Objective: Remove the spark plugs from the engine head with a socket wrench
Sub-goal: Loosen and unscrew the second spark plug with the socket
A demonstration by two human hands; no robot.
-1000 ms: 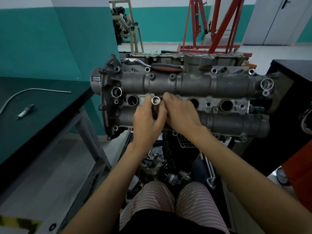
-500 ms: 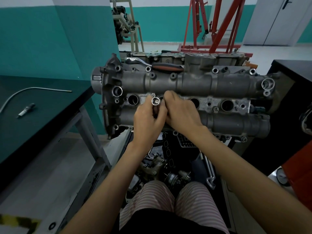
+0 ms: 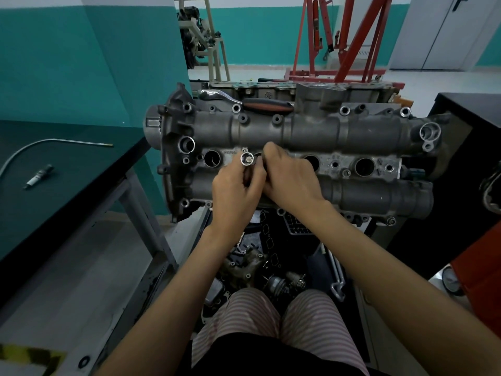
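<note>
The grey engine head (image 3: 298, 131) lies across the middle, with dark spark plug wells along its centre strip. My left hand (image 3: 235, 194) grips a silver socket (image 3: 247, 159), whose open end faces the camera, in front of the second well from the left. My right hand (image 3: 290, 177) is pressed against the left one, fingers curled at the socket's right side; what they hold is hidden. A ratchet wrench (image 3: 260, 103) with a black and red handle lies on the head's far edge. One removed spark plug (image 3: 38, 176) lies on the dark bench (image 3: 67, 191) at left.
A thin bent metal tube (image 3: 54, 142) lies on the bench. Loose engine parts (image 3: 257, 264) crowd the floor below the head, by my knees. A red engine hoist (image 3: 347, 36) stands behind. A black cabinet (image 3: 471, 147) is close on the right.
Both hands stay at the second well with the socket; only slight finger shifts around it show. The view barely moved.
</note>
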